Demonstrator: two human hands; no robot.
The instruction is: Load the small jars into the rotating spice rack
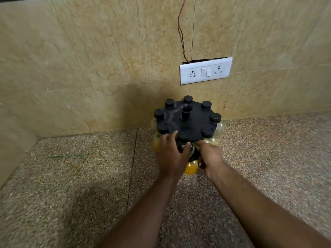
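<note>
Speckled granite bench [71, 176], backed by a beige tiled wall [89, 59].

Left hand [171, 154]: reaches to the near edge of the spice rack; fingers [167, 138] spread and curled over the rack's rim on the left side, thumb [187, 147] pressed against a clear jar [184, 145] at the near slot. The hand wraps this jar, clamped on it between thumb and fingers.

Rotating spice rack [186, 122]: black round top disc with a central upright post [186, 112], standing on the bench just before the wall. Eight black jar caps ring the disc's edge, one in each visible slot. Jar bodies hang beneath the disc; those seen at left and right hold yellow contents.

Yellow-filled jar [190, 168]: low at the near side of the rack, between the two hands, partly hidden.

Right hand [210, 158]: at the rack's near right underside, fingers bent together; index tip touches near the clear jar. What lies inside the curled fingers cannot be told.

White switch and socket plate [206, 70]: on the wall above right, a thin reddish wire [180, 29] rising from it.
</note>
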